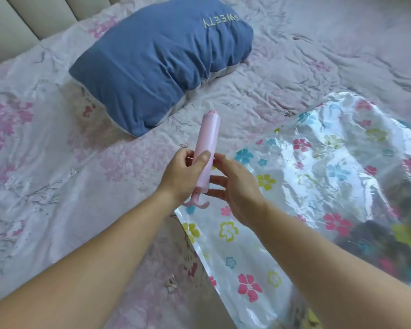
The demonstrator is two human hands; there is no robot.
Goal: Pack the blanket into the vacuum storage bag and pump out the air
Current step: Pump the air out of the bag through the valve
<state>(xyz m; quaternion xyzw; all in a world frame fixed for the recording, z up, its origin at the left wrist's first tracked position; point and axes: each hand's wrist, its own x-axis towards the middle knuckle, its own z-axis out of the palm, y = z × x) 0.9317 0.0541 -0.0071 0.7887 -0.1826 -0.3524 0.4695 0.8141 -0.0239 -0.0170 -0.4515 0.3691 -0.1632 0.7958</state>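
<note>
Head view, left hand [183, 176] gripping pink hand pump [208, 148] over flowered bedsheet [57, 186], right hand [237, 186] loose-fingered beside it, floral vacuum storage bag [318, 186] at right (dark blanket [384, 238] inside), blue pillow [157, 62] beyond

There are two hands, one left hand [183, 176] and one right hand [237, 186], one pink pump [207, 143] at centre, one blue pillow [161, 62] at 11 o'clock, one flower-printed vacuum storage bag [318, 186] at 4 o'clock, and one bed [57, 174].
</note>
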